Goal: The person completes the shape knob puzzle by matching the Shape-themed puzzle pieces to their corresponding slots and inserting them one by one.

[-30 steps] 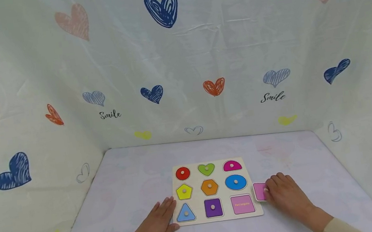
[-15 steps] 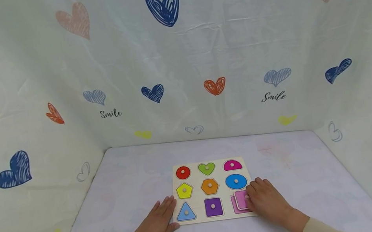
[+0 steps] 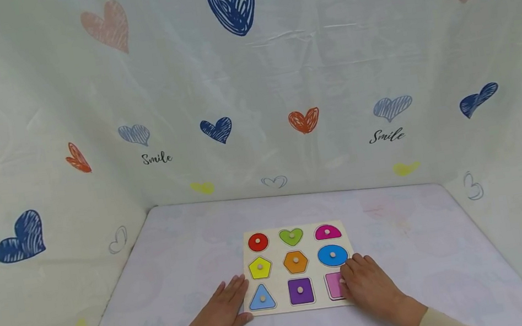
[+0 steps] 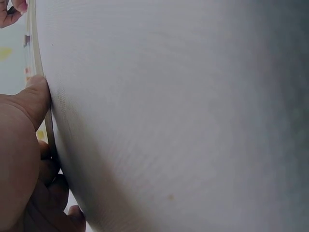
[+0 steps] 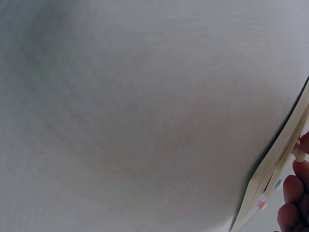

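Note:
A cream wooden shape-puzzle board (image 3: 281, 288) lies on the table, its shapes in rows of three. My left hand (image 3: 219, 311) rests against the board's left edge with fingers straight; its thumb (image 4: 36, 94) touches that edge in the left wrist view. With thumb and fingertips, my right hand (image 3: 371, 287) pinches the small knob (image 5: 298, 152) of the pink rectangle puzzle piece (image 3: 334, 286). That piece overlaps the pink slot at the board's lower right corner, and the hand hides its right part.
Other knobbed pieces sit in the board, among them a purple square (image 3: 301, 297), a light blue triangle (image 3: 262, 301) and a blue oval (image 3: 332, 252). The pale table (image 3: 191, 239) spreads around it. A curtain (image 3: 249, 81) printed with hearts hangs behind and at both sides.
My right hand has carried the pink rectangle piece left from beside the board, over its lower right slot, then down and slightly left onto it. The left hand has stayed at the left edge.

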A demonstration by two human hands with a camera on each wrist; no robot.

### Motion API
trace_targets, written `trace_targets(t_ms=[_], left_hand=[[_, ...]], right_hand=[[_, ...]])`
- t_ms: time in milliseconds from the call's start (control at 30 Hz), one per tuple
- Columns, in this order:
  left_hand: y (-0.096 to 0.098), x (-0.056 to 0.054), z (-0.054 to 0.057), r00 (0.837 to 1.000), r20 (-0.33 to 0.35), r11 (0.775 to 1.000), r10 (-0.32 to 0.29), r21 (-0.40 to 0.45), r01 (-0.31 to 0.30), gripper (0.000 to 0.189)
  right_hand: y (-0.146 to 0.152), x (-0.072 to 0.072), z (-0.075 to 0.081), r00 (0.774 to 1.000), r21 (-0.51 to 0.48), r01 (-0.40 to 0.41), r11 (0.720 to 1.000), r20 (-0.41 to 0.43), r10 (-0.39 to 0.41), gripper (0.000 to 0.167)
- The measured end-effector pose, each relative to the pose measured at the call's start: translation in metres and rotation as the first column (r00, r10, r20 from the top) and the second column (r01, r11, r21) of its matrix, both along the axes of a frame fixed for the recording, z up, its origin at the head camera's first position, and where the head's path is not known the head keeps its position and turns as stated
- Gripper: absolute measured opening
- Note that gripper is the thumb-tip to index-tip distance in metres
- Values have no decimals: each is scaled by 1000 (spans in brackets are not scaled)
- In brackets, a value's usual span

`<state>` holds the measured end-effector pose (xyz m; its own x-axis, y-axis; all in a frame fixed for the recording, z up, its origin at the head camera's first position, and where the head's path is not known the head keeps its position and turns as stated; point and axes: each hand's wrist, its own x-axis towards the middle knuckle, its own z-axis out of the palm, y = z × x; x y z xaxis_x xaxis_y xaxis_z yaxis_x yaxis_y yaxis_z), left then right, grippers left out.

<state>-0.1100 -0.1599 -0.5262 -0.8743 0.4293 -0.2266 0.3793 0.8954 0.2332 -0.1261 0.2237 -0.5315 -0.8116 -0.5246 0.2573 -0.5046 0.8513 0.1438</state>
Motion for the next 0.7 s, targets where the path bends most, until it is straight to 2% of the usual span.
trace_targets(t_ms=[367, 700], left_hand=[[1, 1, 3, 1000, 11, 1000, 11, 6, -11, 84], [0, 0, -2, 1000, 9, 1000, 11, 3, -11, 84]], right_hand=[[-1, 1, -2, 1000, -1, -8, 1000, -13, 8, 27], [-2, 2, 0, 999, 14, 19, 1000, 34, -19, 28]])
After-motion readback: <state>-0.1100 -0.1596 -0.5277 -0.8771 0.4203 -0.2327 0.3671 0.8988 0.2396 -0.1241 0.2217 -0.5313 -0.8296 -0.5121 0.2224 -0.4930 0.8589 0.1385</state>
